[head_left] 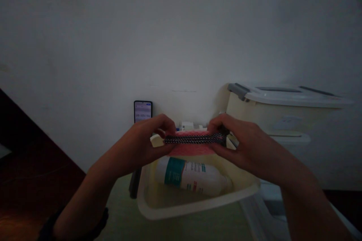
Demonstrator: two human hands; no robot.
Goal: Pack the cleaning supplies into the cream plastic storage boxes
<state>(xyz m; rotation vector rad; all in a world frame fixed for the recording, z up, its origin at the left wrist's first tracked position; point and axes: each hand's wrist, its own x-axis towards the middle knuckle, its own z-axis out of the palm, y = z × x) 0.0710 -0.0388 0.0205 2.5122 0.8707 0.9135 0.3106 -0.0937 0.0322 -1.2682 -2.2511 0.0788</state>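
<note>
Between my two hands is a folded pink fabric-like piece with a black-and-white woven band [194, 139] facing me; its exact kind cannot be made out. My left hand [149, 140] pinches the left end with thumb and fingers. The right end is gripped the same way by my right hand [240, 135]. Both hands hold the piece level above a cream plastic basin [181, 214]. Inside the basin, below the piece, a white bottle [195, 177] with a teal label band lies on its side, neck to the right.
A phone [143, 111] with a running-time display leans against the wall [181, 37] behind my left hand. At the right stands a cream storage box [260, 115] with a grey-latched lid. Small white boxes [187, 125] sit behind the basin. Under it is a greenish surface [169, 229].
</note>
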